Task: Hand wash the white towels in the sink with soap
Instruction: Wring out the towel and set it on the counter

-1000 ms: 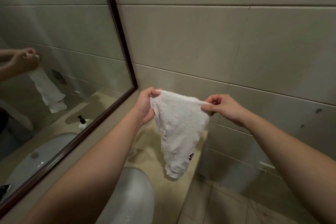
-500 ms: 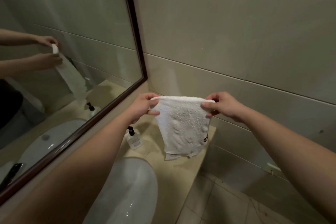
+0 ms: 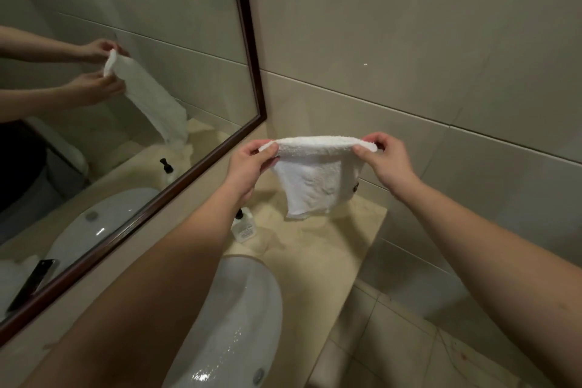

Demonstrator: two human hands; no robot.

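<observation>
A small white towel [image 3: 315, 179] hangs in the air above the beige counter [image 3: 333, 246], folded over along its top edge. My left hand [image 3: 248, 164] pinches its left top corner and my right hand [image 3: 384, 157] pinches its right top corner. The towel's lower end hangs free just above the counter. Below my left forearm lies the white oval sink [image 3: 242, 324], wet inside, partly hidden by the arm. A clear soap bottle [image 3: 242, 227] with a black pump stands on the counter between the sink and the towel.
A dark-framed mirror [image 3: 132, 79] covers the left wall and reflects my hands, the towel and a phone. Beige tiled wall [image 3: 409, 41] stands straight ahead. The counter ends at the right, with tiled floor [image 3: 393, 340] below it.
The towel has been spread flatter and its lower end has lifted and shortened. My hands have moved a little further apart, and the view has tilted toward the counter.
</observation>
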